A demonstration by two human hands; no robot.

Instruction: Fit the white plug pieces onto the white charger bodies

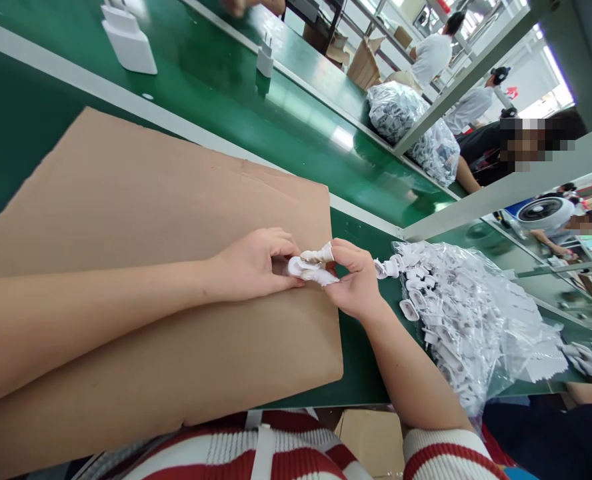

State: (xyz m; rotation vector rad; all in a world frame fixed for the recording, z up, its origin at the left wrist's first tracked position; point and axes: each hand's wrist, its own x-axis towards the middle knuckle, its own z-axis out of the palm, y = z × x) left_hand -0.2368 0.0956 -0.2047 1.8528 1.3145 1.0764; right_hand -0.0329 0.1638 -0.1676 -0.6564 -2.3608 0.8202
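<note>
The white piece (300,267) is held above the cardboard sheet (176,200), near its right-hand edge; cardboard spreads beyond both sides of the left forearm (141,300), and a strip of green tabletop (359,353) lies between that edge and the clear bag (456,320). The left hand (259,263) pinches the piece, fingers drawn narrow; the right hand (357,280) closes on its other side, white coverings on its fingertips (317,255). One rounded end faces the left hand, but fingers hide its long axis. The bag holds many small white plastic parts (441,300)
</note>
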